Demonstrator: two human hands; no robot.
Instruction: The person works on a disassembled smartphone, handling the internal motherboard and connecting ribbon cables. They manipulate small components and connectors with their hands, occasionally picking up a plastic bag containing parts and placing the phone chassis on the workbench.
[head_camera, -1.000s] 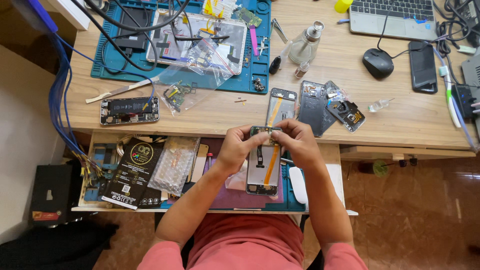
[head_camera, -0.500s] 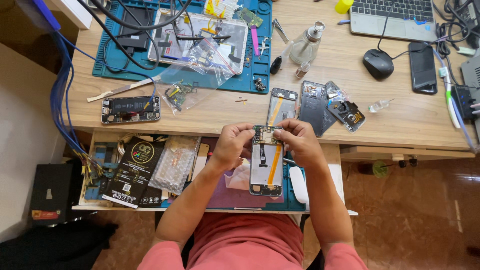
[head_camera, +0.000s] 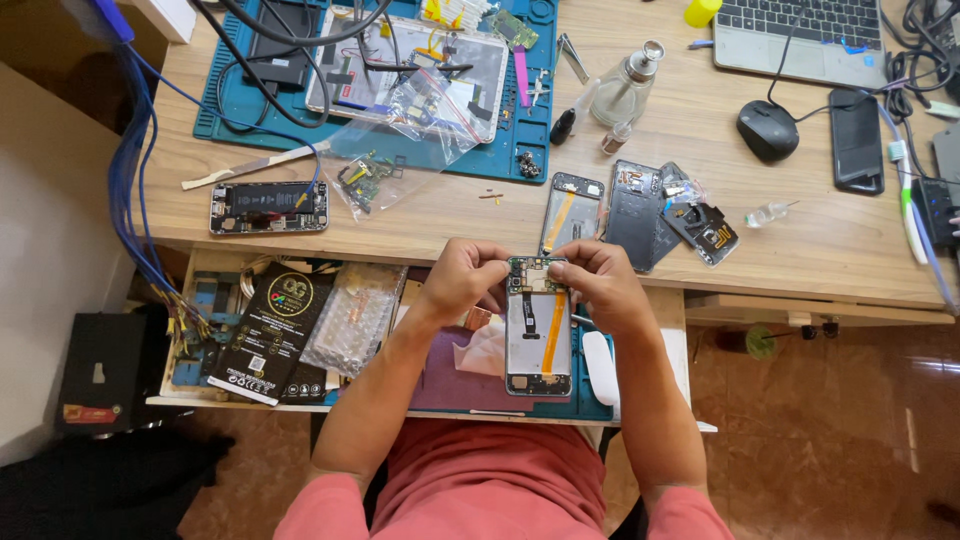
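Opened phone (head_camera: 538, 330): pinched at its top edge by left hand (head_camera: 462, 283) and right hand (head_camera: 600, 285), steadied over the pulled-out drawer (head_camera: 330, 400), innards facing up.

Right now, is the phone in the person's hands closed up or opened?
Opened. The phone has no back cover: its circuit board and an orange ribbon cable show. The left hand and right hand grip its top end.

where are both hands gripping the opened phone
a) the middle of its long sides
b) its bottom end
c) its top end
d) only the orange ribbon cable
c: the left hand and right hand pinch the top end of the phone, while its lower part hangs free over the drawer.
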